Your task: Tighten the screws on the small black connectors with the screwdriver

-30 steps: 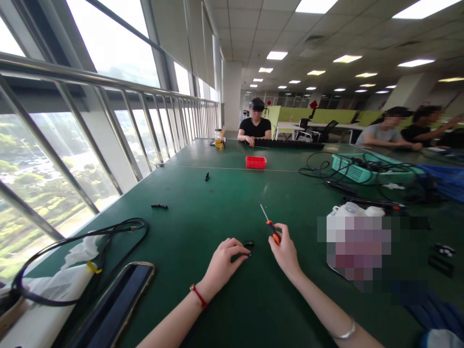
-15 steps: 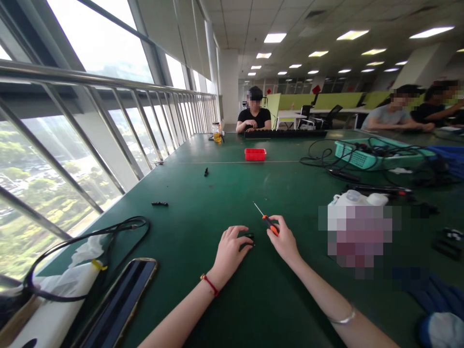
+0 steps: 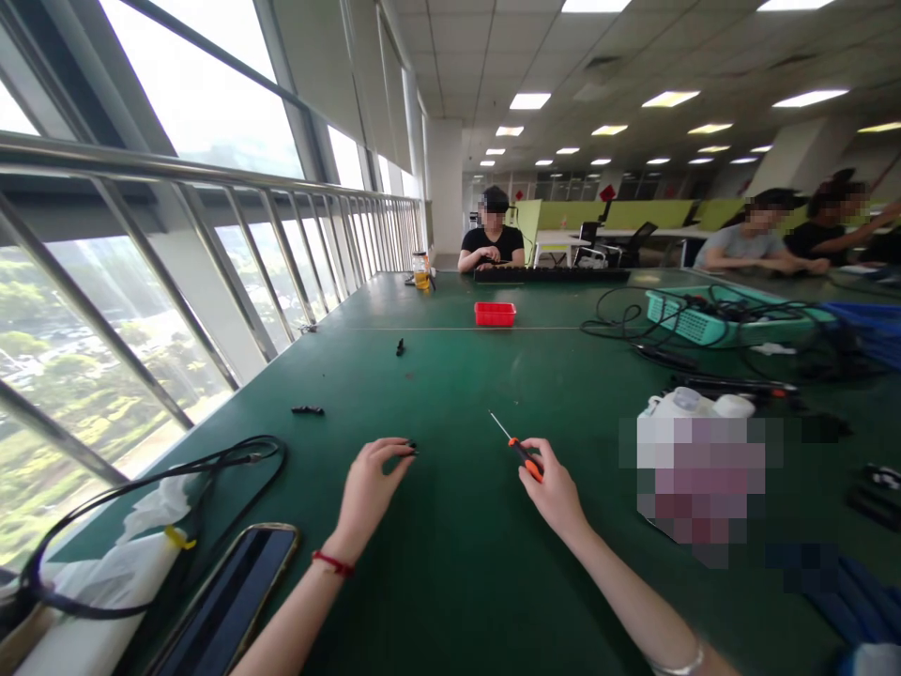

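Observation:
Between thumb and fingertips, my left hand (image 3: pixel 373 481) pinches a small black piece (image 3: pixel 413 448) just over the green table (image 3: pixel 450 563). To its right, my right hand (image 3: pixel 556 483) is closed around a screwdriver (image 3: pixel 525 457) with an orange and black handle, its thin metal shaft pointing up and left. One black part (image 3: pixel 308 410) lies on the table to the left, and another small black part (image 3: pixel 400 347) is farther back. The exact shape of the pinched piece is too small to tell.
A red tray (image 3: pixel 495 314) sits farther back, with a person (image 3: pixel 493 239) beyond it. At left lie a phone (image 3: pixel 229 596) and black cable (image 3: pixel 271 483). On the right are a teal basket (image 3: pixel 690 324) with cables and a partly blurred white object (image 3: pixel 662 408).
My left hand has moved left across the table with the small black piece. My right hand still holds the screwdriver in nearly the same place. The view has tilted slightly upward.

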Tool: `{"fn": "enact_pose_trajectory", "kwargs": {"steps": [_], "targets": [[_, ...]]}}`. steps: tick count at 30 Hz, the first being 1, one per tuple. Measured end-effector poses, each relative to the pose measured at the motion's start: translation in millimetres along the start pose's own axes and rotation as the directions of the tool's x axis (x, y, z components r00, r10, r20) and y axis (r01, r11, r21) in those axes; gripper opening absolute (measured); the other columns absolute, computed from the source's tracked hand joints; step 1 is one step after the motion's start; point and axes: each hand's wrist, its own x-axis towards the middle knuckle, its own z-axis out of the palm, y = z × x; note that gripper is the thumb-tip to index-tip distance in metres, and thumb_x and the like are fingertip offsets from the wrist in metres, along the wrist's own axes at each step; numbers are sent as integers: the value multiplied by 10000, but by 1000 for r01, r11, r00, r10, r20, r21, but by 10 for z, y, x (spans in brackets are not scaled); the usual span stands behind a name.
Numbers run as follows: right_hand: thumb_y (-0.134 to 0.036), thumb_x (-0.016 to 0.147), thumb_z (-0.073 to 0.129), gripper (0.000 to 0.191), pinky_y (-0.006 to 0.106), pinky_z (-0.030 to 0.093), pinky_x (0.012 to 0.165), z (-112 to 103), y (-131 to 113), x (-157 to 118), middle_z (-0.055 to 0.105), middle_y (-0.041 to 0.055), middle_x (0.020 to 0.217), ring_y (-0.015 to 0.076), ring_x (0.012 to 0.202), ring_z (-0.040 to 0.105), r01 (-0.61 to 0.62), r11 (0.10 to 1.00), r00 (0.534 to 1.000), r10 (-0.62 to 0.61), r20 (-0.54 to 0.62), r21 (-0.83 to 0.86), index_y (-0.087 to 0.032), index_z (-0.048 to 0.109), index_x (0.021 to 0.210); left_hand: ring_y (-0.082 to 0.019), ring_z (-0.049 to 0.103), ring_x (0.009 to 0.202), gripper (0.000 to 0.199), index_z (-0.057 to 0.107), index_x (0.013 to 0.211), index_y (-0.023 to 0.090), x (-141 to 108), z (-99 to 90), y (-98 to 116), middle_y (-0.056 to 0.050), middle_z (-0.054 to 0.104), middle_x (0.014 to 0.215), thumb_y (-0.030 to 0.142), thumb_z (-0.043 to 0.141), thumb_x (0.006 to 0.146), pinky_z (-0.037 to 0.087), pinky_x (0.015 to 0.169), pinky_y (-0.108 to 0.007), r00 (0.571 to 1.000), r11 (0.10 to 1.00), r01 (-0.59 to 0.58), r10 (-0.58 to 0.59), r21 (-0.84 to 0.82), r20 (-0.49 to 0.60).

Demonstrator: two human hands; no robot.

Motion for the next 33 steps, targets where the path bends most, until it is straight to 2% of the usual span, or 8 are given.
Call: {"fn": "enact_pose_trajectory", "kwargs": {"steps": [3, 5, 8, 13, 16, 18, 22, 33], "targets": [[-313, 779, 407, 259, 254, 369, 482, 9, 2, 1, 638, -17, 785, 144, 502, 551, -6, 1000, 1000, 6, 4, -17, -254, 443, 1029, -231, 604, 921, 235, 697, 816, 196, -22, -403, -398, -51, 673, 1002, 367, 544, 765, 461, 858, -367, 966, 973, 191, -163, 133, -200], [-312, 778, 410, 257, 254, 368, 484, 13, 6, 2, 637, -19, 788, 146, 512, 559, -15, 999, 1000, 15, 3, -30, -258, 446, 1027, -244, 603, 935, 268, 697, 828, 188, -96, -580, -582, -56, 670, 1020, 383, 524, 765, 460, 840, -352, 936, 927, 319, -274, 200, -221], [-316, 782, 413, 253, 254, 366, 481, 15, 16, 1, 636, -18, 796, 142, 506, 554, -15, 999, 1000, 16, 15, -29, -261, 441, 1028, -267, 594, 948, 270, 704, 809, 197, -217, -679, -687, -50, 667, 1043, 388, 526, 742, 468, 771, -333, 891, 846, 449, -401, 287, -214], [-334, 788, 412, 254, 258, 373, 477, 22, 27, -6, 631, -5, 815, 141, 501, 545, -29, 1000, 999, 29, 33, -8, -260, 435, 1030, -275, 569, 980, 345, 708, 851, 188, -248, -727, -682, -62, 647, 1086, 435, 490, 751, 455, 765, -331, 878, 840, 461, -385, 285, -284], [-340, 791, 411, 259, 264, 385, 493, 27, 24, -4, 630, 1, 826, 141, 512, 549, -32, 999, 999, 32, 41, -6, -257, 436, 1035, -271, 581, 951, 386, 705, 896, 186, -217, -781, -713, -76, 651, 1059, 462, 483, 743, 453, 724, -327, 837, 824, 520, -438, 226, -329], [-339, 788, 417, 256, 265, 389, 505, 29, 21, 0, 630, -3, 820, 140, 517, 553, -17, 1000, 999, 18, 30, -19, -257, 440, 1030, -263, 596, 910, 398, 705, 895, 180, -204, -795, -739, -82, 668, 1000, 474, 496, 728, 452, 699, -318, 815, 815, 554, -489, 172, -310], [-344, 780, 420, 262, 257, 375, 470, 30, 19, 5, 625, -13, 776, 141, 488, 544, -19, 1000, 999, 19, 28, -8, -255, 450, 1024, -247, 610, 876, 408, 703, 887, 159, -193, -763, -764, -84, 685, 943, 474, 518, 705, 452, 698, -304, 820, 825, 555, -522, 105, -235], [-354, 780, 426, 273, 264, 384, 458, 56, 76, 19, 632, 5, 800, 161, 526, 558, -11, 1000, 1000, 11, 29, 1, -265, 468, 1034, -247, 632, 857, 380, 698, 860, 145, -160, -759, -696, -86, 704, 897, 438, 535, 683, 478, 720, -309, 814, 826, 560, -534, 67, -229]]}}
